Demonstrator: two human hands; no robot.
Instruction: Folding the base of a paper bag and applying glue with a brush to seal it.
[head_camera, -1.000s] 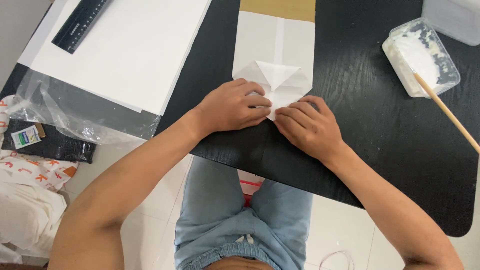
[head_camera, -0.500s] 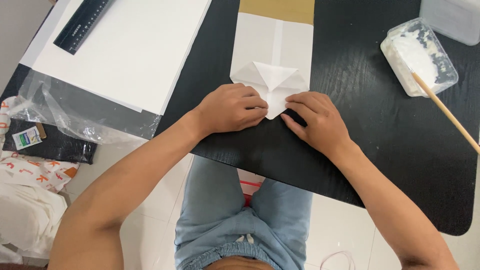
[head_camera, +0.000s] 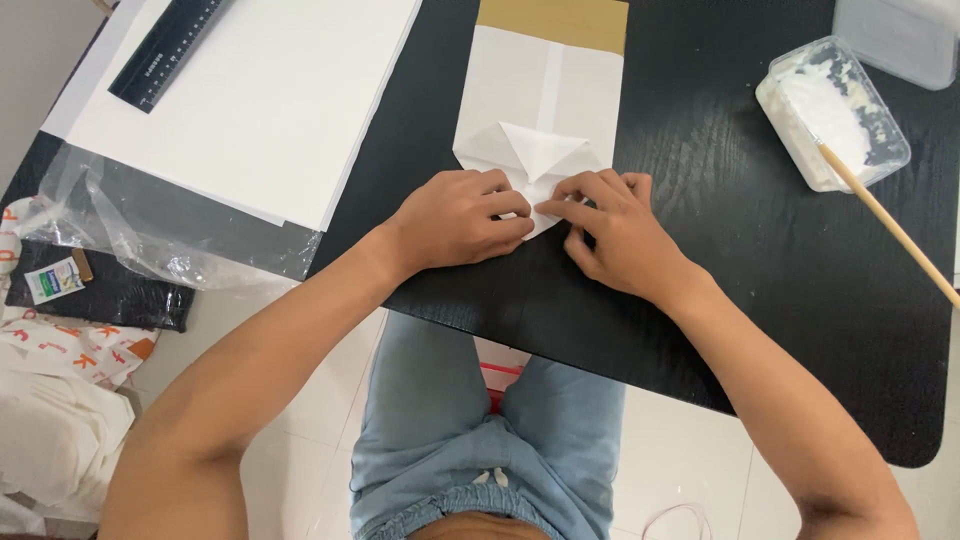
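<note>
White folded paper (head_camera: 540, 110) lies flat on the black tabletop (head_camera: 760, 300), its far end showing a brown band and its near end folded into a downward-pointing triangle. Compared with half a second ago, the right hand (head_camera: 622, 238) has shifted leftward and slightly up, so that its fingertips now meet those of the left hand (head_camera: 462, 218) over the triangle's tip; the left hand has held its place. The paper itself has not moved.

Left hand: curled, knuckles up, fingertips pressed down on the near point of the fold. Right hand: fingers bent, thumb and forefinger pinching the paper's tip. The paper extends away from both hands, its near tip under the fingers.

A clear plastic tub of white paste (head_camera: 832, 112) with a wooden stick (head_camera: 885, 225) stands well apart to the right. A white sheet (head_camera: 260, 110) bearing a black ruler (head_camera: 165, 48) lies to the left.
</note>
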